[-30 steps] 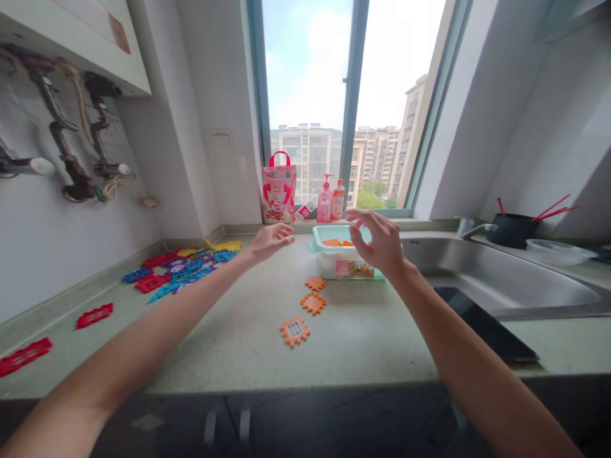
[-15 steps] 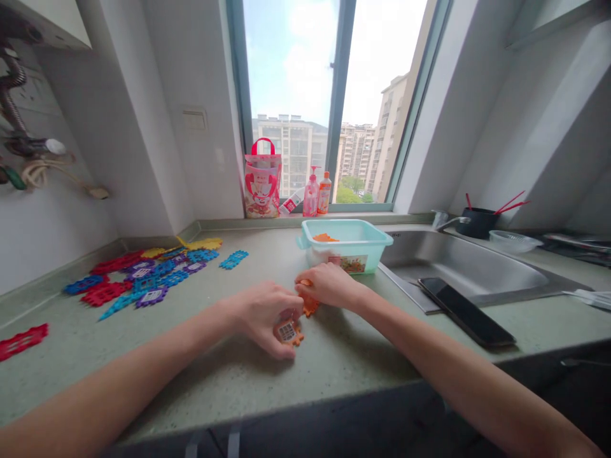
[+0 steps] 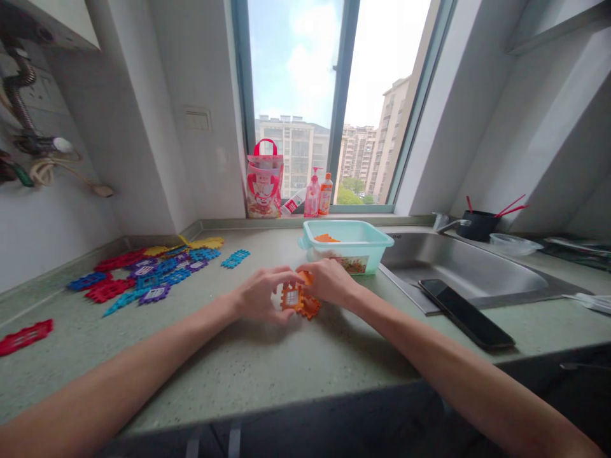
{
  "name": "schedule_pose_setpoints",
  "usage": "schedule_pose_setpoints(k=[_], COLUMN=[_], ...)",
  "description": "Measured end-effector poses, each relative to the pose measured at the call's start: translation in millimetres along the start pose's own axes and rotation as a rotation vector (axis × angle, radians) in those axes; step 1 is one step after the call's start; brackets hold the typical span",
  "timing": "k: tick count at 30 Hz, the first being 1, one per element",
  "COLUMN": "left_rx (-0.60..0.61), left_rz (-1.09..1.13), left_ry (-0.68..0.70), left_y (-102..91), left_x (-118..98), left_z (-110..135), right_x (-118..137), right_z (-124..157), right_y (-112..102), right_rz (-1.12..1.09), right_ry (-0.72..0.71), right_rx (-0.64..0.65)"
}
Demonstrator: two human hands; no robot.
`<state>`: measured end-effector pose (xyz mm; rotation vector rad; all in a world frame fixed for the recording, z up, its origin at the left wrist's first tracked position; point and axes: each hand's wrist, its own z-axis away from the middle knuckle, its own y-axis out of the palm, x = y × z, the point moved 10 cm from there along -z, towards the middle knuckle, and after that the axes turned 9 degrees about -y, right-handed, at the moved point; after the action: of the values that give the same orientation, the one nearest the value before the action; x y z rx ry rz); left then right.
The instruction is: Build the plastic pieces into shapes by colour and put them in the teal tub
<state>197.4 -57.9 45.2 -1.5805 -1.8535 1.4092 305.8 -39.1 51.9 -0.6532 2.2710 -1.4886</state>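
Observation:
My left hand (image 3: 265,294) grips a square orange building piece (image 3: 292,296) with notched edges and a white window pattern, thumb below and fingers above. Close against its right side, a second orange piece (image 3: 311,308) with a scalloped edge is under the fingers of my right hand (image 3: 329,280). The two pieces touch or overlap; whether they are interlocked I cannot tell. Just behind my right hand stands a pale turquoise plastic tub (image 3: 348,230), with more orange pieces (image 3: 327,238) inside it.
Red, blue, purple and yellow pieces (image 3: 147,273) lie heaped at the left. A blue piece (image 3: 235,258) and a red piece (image 3: 26,337) lie apart. At the right are a phone (image 3: 465,313) and a steel sink (image 3: 458,267). Bottles (image 3: 312,196) and a pink bag (image 3: 265,184) line the sill.
My left hand has moved up and right, bringing its square orange piece against the one at my right hand. The square piece is now more upright. My right hand has barely moved.

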Motion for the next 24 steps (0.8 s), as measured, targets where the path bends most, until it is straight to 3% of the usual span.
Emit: schedule_pose_setpoints(k=[3, 6, 9, 12, 17, 24], left_rx=[-0.046, -0.023, 0.029, 0.118, 0.226, 0.145], left_rz=[-0.016, -0.046, -0.067, -0.083, 0.01, -0.067], left_ry=[0.062, 0.079, 0.06, 0.055, -0.008, -0.069], left_y=[-0.5, 6.9, 16.1, 25.2, 33.6, 28.4], left_x=[-13, -19, -18, -17, -15, -2], left_z=[1, 0, -3, -5, -8, -7], right_x=[-1, -21, -46, -52, -38, -30], right_z=[3, 17, 27, 25, 17, 12], right_y=[-39, -80, -99, -97, -83, -62], right_rz=[0.01, 0.053, 0.083, 0.045, -0.065, -0.169], right_ry=[-0.051, 0.011, 0.118, 0.128, 0.051, -0.067], right_rx=[-0.272, -0.558, -0.683, -0.657, -0.549, -0.442])
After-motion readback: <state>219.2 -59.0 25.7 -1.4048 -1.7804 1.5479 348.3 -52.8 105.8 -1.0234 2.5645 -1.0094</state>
